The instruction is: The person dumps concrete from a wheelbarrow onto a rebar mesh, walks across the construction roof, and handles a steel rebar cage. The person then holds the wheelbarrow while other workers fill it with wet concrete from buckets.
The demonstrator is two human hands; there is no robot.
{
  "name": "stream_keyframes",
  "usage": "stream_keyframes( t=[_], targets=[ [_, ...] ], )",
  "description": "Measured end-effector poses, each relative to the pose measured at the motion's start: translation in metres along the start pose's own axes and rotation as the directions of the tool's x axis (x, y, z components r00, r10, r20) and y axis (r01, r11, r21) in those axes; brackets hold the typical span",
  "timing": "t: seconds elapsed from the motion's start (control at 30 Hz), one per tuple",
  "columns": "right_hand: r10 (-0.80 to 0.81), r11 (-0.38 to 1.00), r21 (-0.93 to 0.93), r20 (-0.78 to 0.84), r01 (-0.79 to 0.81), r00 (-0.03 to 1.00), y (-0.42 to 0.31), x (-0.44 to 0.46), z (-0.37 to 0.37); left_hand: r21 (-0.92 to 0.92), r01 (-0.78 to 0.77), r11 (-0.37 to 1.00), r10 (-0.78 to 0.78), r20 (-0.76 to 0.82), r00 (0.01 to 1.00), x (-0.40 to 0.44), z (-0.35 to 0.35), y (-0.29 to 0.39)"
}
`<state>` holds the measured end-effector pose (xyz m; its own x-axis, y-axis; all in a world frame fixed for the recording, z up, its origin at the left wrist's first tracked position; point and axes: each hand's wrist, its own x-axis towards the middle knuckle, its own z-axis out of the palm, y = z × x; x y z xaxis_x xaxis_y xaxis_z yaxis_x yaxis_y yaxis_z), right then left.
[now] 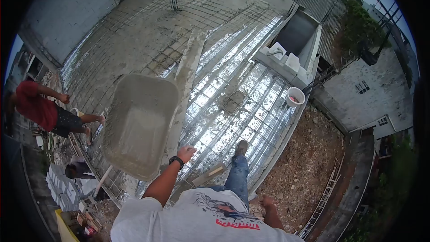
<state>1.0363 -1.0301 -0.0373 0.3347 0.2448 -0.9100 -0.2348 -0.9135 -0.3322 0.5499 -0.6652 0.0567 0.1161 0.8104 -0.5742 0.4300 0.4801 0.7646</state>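
Note:
My left hand point(187, 153), with a dark watch on its wrist, is held out over the rebar-covered deck. Its fingers are loosely bent and apart, and nothing shows in them. Just left of it is a wheelbarrow point(141, 121), its tray coated with wet grey concrete. A gap lies between that hand and the tray rim. Low at my side hangs my right hand point(267, 201), fingers curled in and no object visible in it. My jeans-clad leg and shoe point(242, 147) are on the metal decking point(255, 107).
Wet concrete point(121, 40) covers the far deck. A concrete-smeared plank point(190, 58) runs beside the wheelbarrow. A white bucket point(295, 96) stands near the deck's right edge, with a drop to rubble point(295, 161). Another person point(33, 107) stands at left; a wooden board point(209, 175) lies near my foot.

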Motion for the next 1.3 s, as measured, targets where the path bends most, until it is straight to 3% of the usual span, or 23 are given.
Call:
stream_keyframes(
  t=[0.13,0.17,0.2,0.27,0.33,0.37,0.4,0.43,0.5,0.57,0.6,0.67,0.73,0.77,0.83,0.9,0.93,1.0,1.07,1.1,1.13,1.2,1.3],
  targets=[
    [-0.004,0.977,-0.211,0.051,0.015,0.999,-0.154,-0.018,0.009,0.088,0.209,0.974,-0.215,0.072,0.974,0.071,0.026,-0.018],
    [0.023,0.975,-0.222,0.070,-0.007,0.997,-0.180,0.002,-0.004,0.310,0.297,0.903,-0.344,0.110,0.932,0.089,0.029,-0.024],
    [0.044,0.973,-0.228,0.097,-0.021,0.994,-0.214,0.022,-0.010,0.827,-0.082,0.556,-0.203,0.231,0.952,0.139,0.034,-0.096],
    [0.132,0.968,-0.230,0.126,-0.101,0.983,-0.252,0.102,-0.057,0.893,-0.071,0.444,-0.336,0.239,0.911,0.149,0.032,-0.072],
    [0.122,0.955,-0.272,0.006,-0.116,0.992,-0.342,0.113,-0.081,0.817,-0.422,0.393,-0.089,0.490,0.867,0.164,0.029,-0.012],
    [0.097,0.948,-0.290,-0.124,-0.129,0.988,-0.422,0.077,-0.082,0.535,0.103,0.839,-0.307,0.308,0.900,0.175,0.033,0.020],
    [-0.018,0.937,-0.347,-0.135,-0.030,0.991,-0.471,0.100,-0.094,-0.090,0.509,0.856,-0.500,0.101,0.860,0.175,0.035,0.081],
    [-0.134,0.912,-0.404,-0.134,0.069,0.982,-0.520,0.123,-0.101,-0.360,0.446,0.820,-0.417,0.158,0.895,0.196,0.034,0.093],
    [-0.317,0.901,-0.350,-0.124,0.257,0.940,-0.638,0.137,-0.089,-0.323,0.329,0.888,-0.350,-0.010,0.937,0.232,0.037,0.138],
    [-0.396,0.918,0.026,0.039,0.395,0.918,-0.733,0.196,-0.070,-0.267,0.273,0.924,-0.307,-0.094,0.947,0.271,0.034,0.171],
    [-0.425,0.905,0.077,0.090,0.419,0.901,-0.779,0.212,-0.049,-0.241,0.277,0.930,-0.306,-0.092,0.947,0.295,0.031,0.179],
    [-0.517,0.854,-0.064,0.003,0.516,0.856,-0.863,0.221,0.013,-0.172,0.296,0.940,-0.314,-0.086,0.946,0.343,0.023,0.184],
    [-0.537,0.831,-0.105,0.099,0.546,0.837,-0.930,0.217,0.081,-0.079,0.323,0.943,-0.329,-0.082,0.941,0.392,0.010,0.181],
    [-0.557,0.792,-0.227,0.111,0.567,0.823,-0.958,0.201,0.116,-0.119,0.459,0.880,-0.470,-0.085,0.879,0.407,-0.001,0.200],
    [-0.638,0.643,-0.385,0.207,0.662,0.741,-0.982,0.278,0.165,0.147,0.347,0.926,-0.349,-0.011,0.937,0.455,-0.036,0.206],
    [-0.460,0.730,-0.449,0.235,0.516,0.856,-1.009,0.274,0.215,0.338,0.441,0.831,-0.412,-0.159,0.897,0.515,-0.065,0.177],
    [-0.262,0.767,-0.509,0.309,0.391,0.914,-1.026,0.257,0.229,0.246,0.478,0.843,-0.457,-0.140,0.879,0.515,-0.077,0.194],
    [0.084,0.504,-0.829,0.328,0.244,0.941,-1.065,0.268,0.256,0.076,0.507,0.858,-0.492,-0.154,0.857,0.564,-0.160,0.257],
    [0.104,0.398,-0.893,0.271,0.210,0.957,-1.123,0.241,0.286,-0.324,0.288,0.901,-0.392,-0.323,0.861,0.606,-0.207,0.268],
    [0.062,0.550,-0.793,0.350,0.261,0.935,-1.134,0.283,0.290,-0.399,0.262,0.879,-0.405,-0.332,0.852,0.625,-0.234,0.288],
    [-0.129,0.694,-0.669,0.247,0.265,0.960,-1.172,0.234,0.310,-0.474,0.230,0.850,-0.416,-0.336,0.845,0.647,-0.258,0.307],
    [-0.354,0.499,-0.576,0.546,0.647,0.759,-1.187,0.370,0.310,-0.532,0.188,0.825,-0.411,-0.336,0.848,0.693,-0.299,0.351],
    [-0.299,0.783,-0.460,0.312,0.418,0.902,-1.287,0.306,0.378,-0.551,0.180,0.815,-0.403,-0.314,0.860,0.759,-0.339,0.389]
  ],
)
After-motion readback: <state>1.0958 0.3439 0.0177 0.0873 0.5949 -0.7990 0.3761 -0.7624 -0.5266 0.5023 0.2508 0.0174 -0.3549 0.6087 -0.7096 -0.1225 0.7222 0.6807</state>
